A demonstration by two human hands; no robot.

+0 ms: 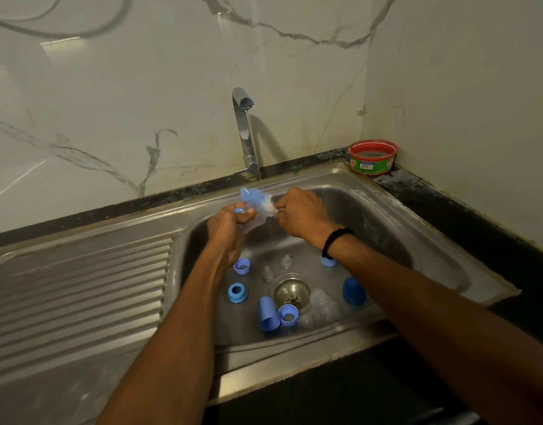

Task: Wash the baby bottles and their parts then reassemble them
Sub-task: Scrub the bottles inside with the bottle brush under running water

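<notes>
Left hand (230,231): fingers curled tight round a clear baby bottle (253,199), held tilted over the basin.
Right hand (300,213): just beside the left, pinching a white thing (271,209) against the bottle's end.
Hard to make out: whether the white thing is a brush or a sponge; the left hand's fingers hide the bottle's middle.
Wristband (334,240): black, on the right wrist.
Water (255,170): a thin stream falling between the two hands from the tap (244,130) behind them.
Below the left hand: two blue rings (237,292) on the sink floor.
Below and between the hands: two clear teats (286,260), small and blurred, then the drain (292,291).
Nearer the person: a blue cap (267,314) lying on its side, touching a third ring.
Below the right forearm: a second bottle (323,305), clear and faint, beside another blue cap; a further blue piece half hidden by the wrist.
Sink (386,210): steel, with a ribbed draining board (80,286) left of the left hand.
Surface (432,197): dark and stained, with a red tub (372,157) in the corner beyond the right hand.
Wall (141,102): pale veined marble; both forearms cut off by the lower edge.
</notes>
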